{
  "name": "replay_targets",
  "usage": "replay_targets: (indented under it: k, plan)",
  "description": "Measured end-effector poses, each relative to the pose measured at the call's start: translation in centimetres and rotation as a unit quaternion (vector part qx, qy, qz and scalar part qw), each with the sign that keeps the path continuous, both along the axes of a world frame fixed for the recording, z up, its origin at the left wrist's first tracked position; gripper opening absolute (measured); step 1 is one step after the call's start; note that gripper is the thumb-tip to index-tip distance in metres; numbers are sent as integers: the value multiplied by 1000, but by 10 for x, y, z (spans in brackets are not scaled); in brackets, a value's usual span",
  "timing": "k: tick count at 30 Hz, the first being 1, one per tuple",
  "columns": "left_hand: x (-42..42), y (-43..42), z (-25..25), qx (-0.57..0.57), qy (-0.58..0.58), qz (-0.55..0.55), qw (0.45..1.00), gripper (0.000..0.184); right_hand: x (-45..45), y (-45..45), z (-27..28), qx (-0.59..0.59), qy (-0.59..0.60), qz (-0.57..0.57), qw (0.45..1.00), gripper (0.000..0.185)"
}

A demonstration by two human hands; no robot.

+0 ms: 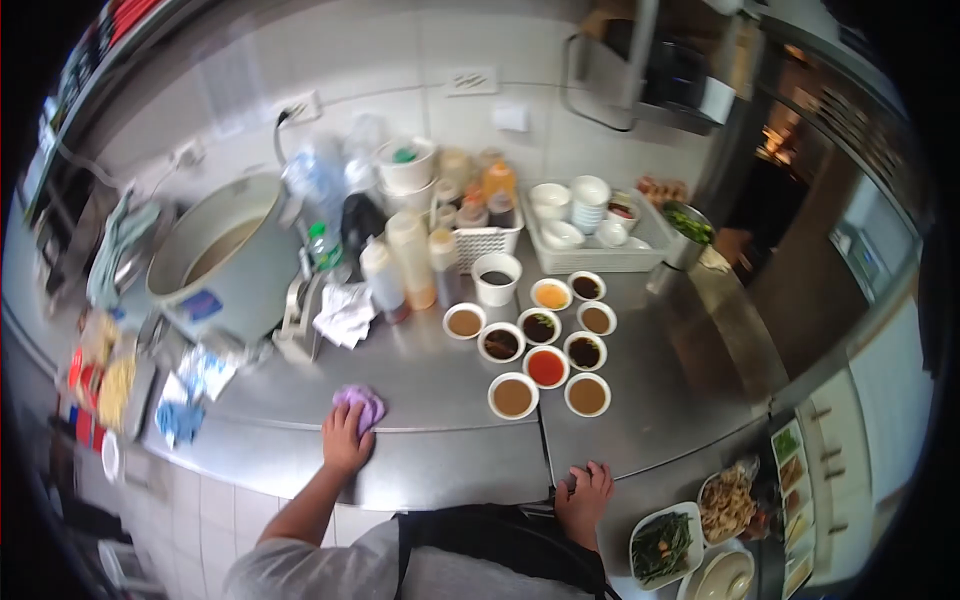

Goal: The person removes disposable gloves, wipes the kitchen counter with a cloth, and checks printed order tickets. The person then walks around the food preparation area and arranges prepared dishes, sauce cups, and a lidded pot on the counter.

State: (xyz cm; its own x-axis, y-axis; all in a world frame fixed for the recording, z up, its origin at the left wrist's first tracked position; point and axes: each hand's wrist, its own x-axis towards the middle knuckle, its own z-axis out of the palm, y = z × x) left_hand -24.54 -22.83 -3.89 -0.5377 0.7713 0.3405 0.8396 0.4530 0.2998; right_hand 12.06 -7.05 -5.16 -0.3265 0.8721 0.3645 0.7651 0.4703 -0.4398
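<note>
My left hand [345, 442] presses on a crumpled purple cloth [362, 403] on the steel counter [440, 458], fingers curled over its near side. At the counter's front edge rests my right hand [586, 498], its fingers bent; a small dark patch shows between thumb and fingers, and I cannot make out what it is. Ahead of it stands a group of small white bowls with sauces: a red sauce bowl [547, 367], brown sauce bowls [513, 397] and dark sauce bowls [501, 343]. Behind them is a taller white cup [496, 277] with dark liquid.
A large metal pot [225, 265] stands at the left, beside a tissue dispenser [298, 325]. Squeeze bottles [408, 262] and a white tray of bowls [600, 260] line the back. At front right sit a dish of greens [692, 520] and a lidded pot [722, 578].
</note>
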Motion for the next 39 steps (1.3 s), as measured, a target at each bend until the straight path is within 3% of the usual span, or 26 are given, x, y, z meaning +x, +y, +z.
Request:
replay_targets:
  k: [14, 32, 39]
  plan:
    - [-12, 2, -19, 7, 20, -42, 999, 55, 1, 3, 1, 2, 0, -29, 1000, 31]
    - [0, 5, 0, -16, 12, 5, 1000, 55, -4, 8, 0, 7, -12, -26, 1000, 26]
    - [-36, 66, -23, 28, -9, -7, 1000, 47, -6, 6, -2, 2, -11, -46, 999, 25]
